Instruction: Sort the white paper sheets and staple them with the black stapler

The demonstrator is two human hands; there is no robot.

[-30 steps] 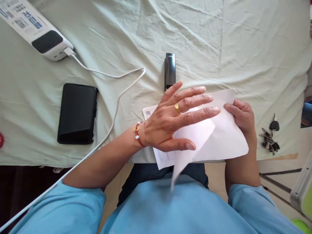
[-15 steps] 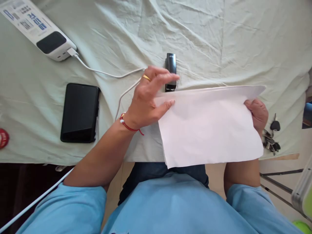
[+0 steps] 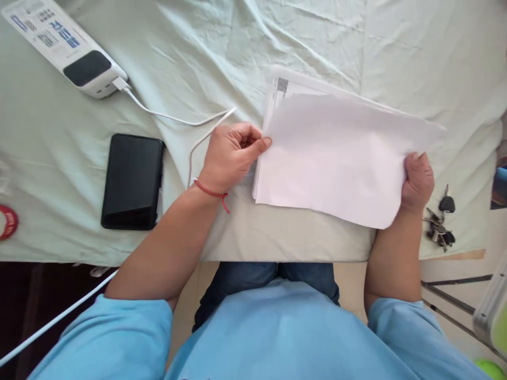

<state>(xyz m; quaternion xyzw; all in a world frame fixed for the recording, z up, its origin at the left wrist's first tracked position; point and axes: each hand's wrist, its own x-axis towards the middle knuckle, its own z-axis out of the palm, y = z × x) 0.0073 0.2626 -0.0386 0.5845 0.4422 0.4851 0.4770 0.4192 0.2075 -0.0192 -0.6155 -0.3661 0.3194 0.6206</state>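
A stack of white paper sheets (image 3: 328,158) is held out over the cloth by both my hands. My left hand (image 3: 235,153) pinches the stack's left edge between thumb and curled fingers. At the opposite edge my right hand (image 3: 419,179) grips the sheets with its thumb on top; its other fingers are partly hidden. The top sheet is blank and sits askew, so a printed sheet with a small square code (image 3: 282,85) shows beneath it at the upper left. No stapler is visible now; the papers cover the spot where it lay.
A black tablet-like device (image 3: 132,182) lies left of my left arm. Beyond it a white power bank (image 3: 67,47) has a white cable (image 3: 170,117) plugged in. Keys (image 3: 441,224) rest at the right, a red roll (image 3: 8,221) at the far left. A pale green cloth (image 3: 190,31) covers the table.
The paper stack has moved away from me and tilted, covering the black stapler. My left hand has gone from spread fingers to a pinch on the left edge.
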